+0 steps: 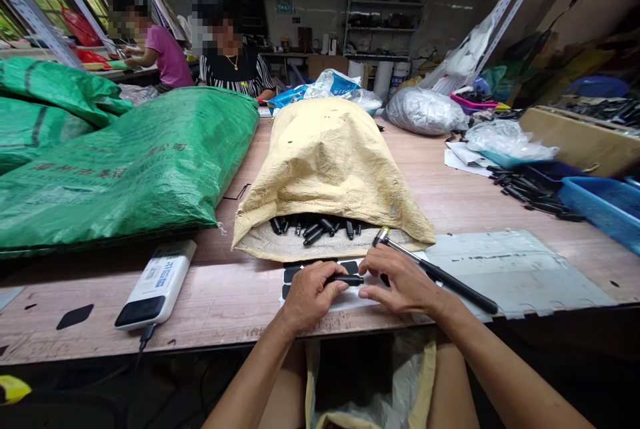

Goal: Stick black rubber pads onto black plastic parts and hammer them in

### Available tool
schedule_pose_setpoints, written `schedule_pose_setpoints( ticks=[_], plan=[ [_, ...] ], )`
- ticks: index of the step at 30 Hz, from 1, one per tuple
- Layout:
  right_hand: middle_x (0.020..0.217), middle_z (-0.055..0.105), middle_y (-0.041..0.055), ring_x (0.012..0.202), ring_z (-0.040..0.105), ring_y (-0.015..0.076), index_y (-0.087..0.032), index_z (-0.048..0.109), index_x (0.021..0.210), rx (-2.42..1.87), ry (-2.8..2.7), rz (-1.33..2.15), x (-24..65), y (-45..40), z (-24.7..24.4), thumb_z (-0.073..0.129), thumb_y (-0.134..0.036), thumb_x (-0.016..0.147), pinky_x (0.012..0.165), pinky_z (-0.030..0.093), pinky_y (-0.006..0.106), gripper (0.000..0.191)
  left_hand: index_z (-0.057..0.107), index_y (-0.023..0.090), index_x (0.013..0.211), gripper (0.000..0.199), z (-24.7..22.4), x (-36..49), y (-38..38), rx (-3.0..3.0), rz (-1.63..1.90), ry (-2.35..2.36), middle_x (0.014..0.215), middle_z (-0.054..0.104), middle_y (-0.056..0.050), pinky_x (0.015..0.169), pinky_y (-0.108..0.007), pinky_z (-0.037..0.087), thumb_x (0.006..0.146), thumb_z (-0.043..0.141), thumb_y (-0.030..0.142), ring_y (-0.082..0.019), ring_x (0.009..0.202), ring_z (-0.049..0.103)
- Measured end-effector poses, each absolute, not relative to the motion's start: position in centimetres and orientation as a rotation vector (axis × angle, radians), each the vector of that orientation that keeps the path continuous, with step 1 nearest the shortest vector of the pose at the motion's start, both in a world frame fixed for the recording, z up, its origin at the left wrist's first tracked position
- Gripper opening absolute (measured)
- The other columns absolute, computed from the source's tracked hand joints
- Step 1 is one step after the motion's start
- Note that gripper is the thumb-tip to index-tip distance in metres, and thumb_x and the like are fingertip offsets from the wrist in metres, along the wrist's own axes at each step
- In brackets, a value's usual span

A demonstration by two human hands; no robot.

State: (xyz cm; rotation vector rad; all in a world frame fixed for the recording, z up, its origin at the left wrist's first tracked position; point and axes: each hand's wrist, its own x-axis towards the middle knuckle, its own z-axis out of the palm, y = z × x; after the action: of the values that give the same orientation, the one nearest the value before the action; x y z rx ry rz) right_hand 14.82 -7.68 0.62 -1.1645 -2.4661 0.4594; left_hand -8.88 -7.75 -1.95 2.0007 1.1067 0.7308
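Near the table's front edge, my left hand (311, 292) is closed around a short black cylindrical part (350, 279), which points to the right. My right hand (395, 277) is at that part's free end, thumb and forefinger apart on either side of the tip. A small dark piece shows under its curled fingers; whether it is held I cannot tell. Beneath both hands lies a white sheet with black rounded stickers (292, 274). Just beyond, a beige woven sack (330, 162) lies with its mouth towards me, several similar black parts (314, 235) inside it.
A hammer (440, 275) with a black handle lies right of my hands on a grey sheet (520, 269). At left are a white power bank (157, 285) and a big green sack (150, 162). A blue tray (605, 205) stands far right. Two people sit across the room.
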Motion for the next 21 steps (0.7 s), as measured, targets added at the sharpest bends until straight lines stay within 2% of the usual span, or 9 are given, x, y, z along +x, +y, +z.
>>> schedule_pose_setpoints(
  ticks=[9,16,21],
  plan=[
    [0.082,0.062,0.0001,0.080,0.050,0.0168,-0.021,0.062,0.091,-1.183,-2.487,0.553,14.4,-7.8,0.5,0.072,-0.045,0.082,0.074,0.035,0.031,0.027,0.067,0.024,0.098,0.015,-1.8,-8.8,-7.8,1.950,0.760,1.105,0.097,0.070,0.002,0.083,-0.026,0.043,0.082,0.065,0.022,-0.018,0.092,0.061],
    [0.075,0.058,0.0008,0.077,0.047,0.0165,-0.020,0.054,0.077,-1.173,-2.542,0.524,12.9,-7.9,1.3,0.053,-0.048,0.096,0.069,0.033,0.031,0.034,0.067,0.023,0.097,0.013,-1.9,-8.8,-7.8,1.982,0.771,1.088,0.098,0.070,0.000,0.085,-0.028,0.046,0.084,0.063,0.024,-0.019,0.094,0.062],
    [0.086,0.063,0.0018,0.081,0.048,0.0169,-0.021,0.059,0.090,-1.074,-2.529,0.568,12.4,-7.7,0.0,0.050,-0.032,0.098,0.077,0.035,0.032,0.017,0.068,0.023,0.096,0.012,-2.2,-8.8,-7.7,2.027,0.759,1.120,0.097,0.071,0.000,0.082,-0.028,0.046,0.084,0.065,0.027,-0.019,0.093,0.063]
  ],
)
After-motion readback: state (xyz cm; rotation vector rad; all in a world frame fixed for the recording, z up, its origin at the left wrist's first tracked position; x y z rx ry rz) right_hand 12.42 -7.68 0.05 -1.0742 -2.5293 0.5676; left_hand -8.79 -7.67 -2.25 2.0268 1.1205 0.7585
